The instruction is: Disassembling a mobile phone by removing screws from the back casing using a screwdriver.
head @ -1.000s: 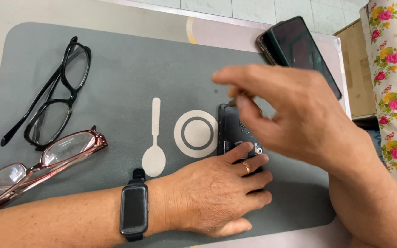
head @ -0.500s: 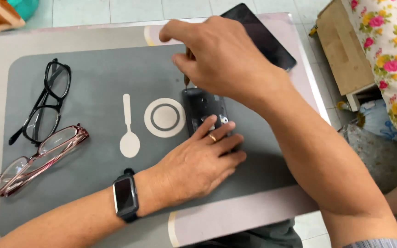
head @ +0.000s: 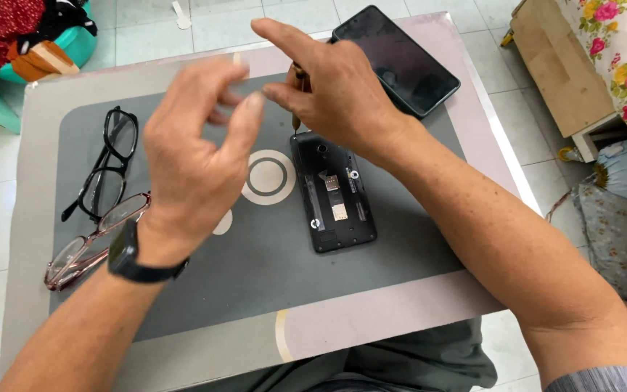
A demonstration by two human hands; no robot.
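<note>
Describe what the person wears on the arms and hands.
Both forearms are bare. The left hand has a dark smartwatch with a black band at its wrist. The right hand shows no watch or bracelet; a grey sleeve edge appears near that arm's upper end.

Opened phone [head: 333, 192] on mat [head: 255, 268]; glasses [head: 103, 170] far left

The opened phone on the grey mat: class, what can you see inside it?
Inside the opened phone, two small metal card slots and dark inner casing show. The right hand covers its top edge.
</note>
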